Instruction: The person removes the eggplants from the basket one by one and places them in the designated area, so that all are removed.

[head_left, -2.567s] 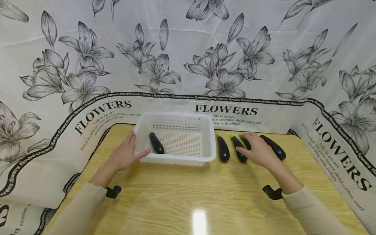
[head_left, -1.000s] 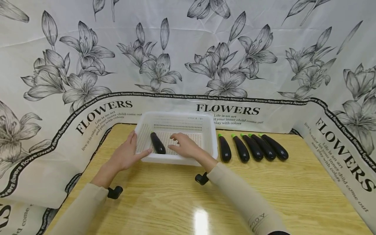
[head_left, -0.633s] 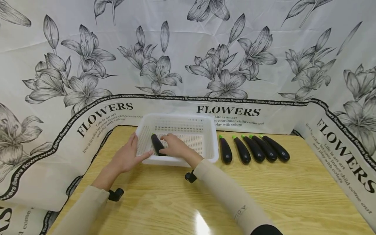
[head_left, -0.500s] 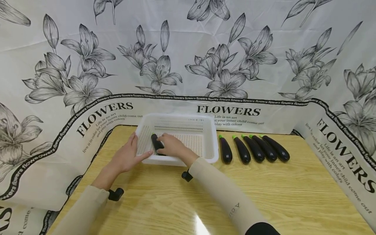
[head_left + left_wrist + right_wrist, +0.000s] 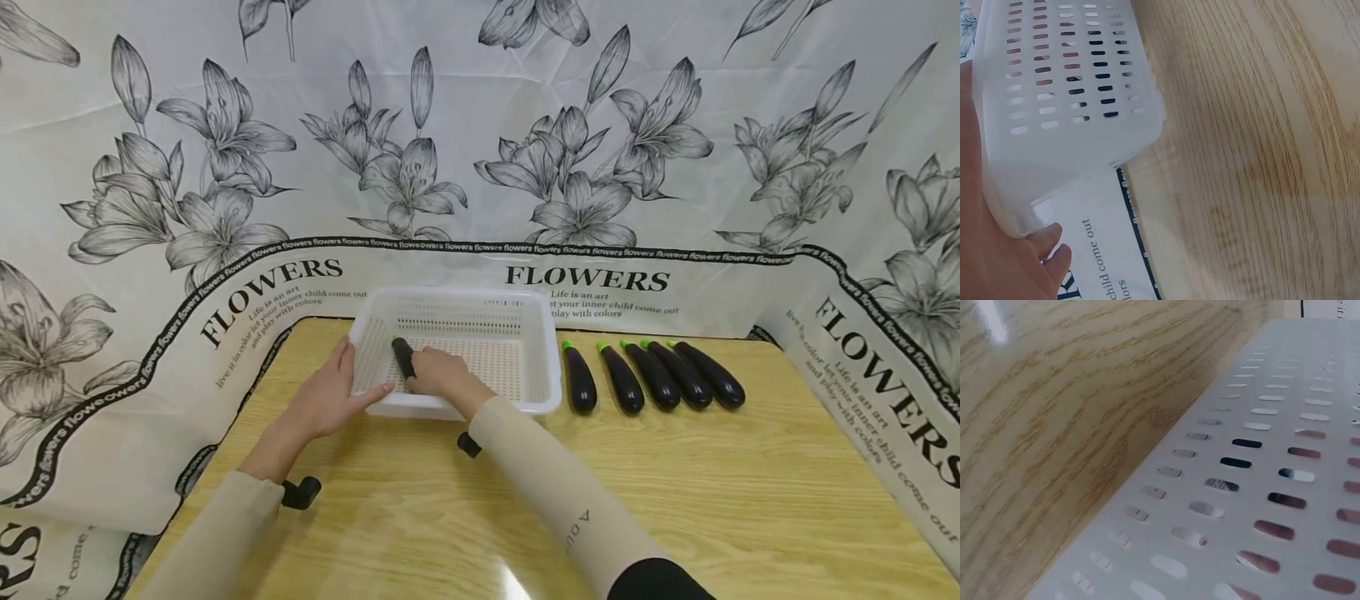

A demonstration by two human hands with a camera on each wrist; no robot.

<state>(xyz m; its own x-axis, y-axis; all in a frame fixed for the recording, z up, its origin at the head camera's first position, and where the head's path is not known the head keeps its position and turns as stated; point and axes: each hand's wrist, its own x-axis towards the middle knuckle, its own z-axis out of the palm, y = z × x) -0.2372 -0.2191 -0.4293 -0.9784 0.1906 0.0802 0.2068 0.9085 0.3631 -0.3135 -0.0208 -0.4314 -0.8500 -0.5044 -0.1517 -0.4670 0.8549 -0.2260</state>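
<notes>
A white slotted plastic basket [image 5: 551,358] stands on the table. My left hand [image 5: 327,397] grips its left front corner, thumb over the front rim and fingers along the left wall. In the left wrist view, that hand [image 5: 997,250] wraps the corner of the basket [image 5: 1066,150]. Inside the basket lies a dark eggplant [image 5: 402,354], its top end pointing away. My right hand [image 5: 442,375] reaches in over the front rim and holds the eggplant's near end, hiding it. The right wrist view shows the basket wall [image 5: 1210,506], with bits of hand seen only through slots.
Several more eggplants [image 5: 580,383] with green caps lie in a row on the wooden table [image 5: 420,508], right of the basket. A white cloth [image 5: 465,192] printed with flowers and lettering walls off the back and sides.
My right hand has gone from the eggplants at the right into the basket, moved left, and taken hold of the eggplant there. The left hand has stayed at the basket's corner.
</notes>
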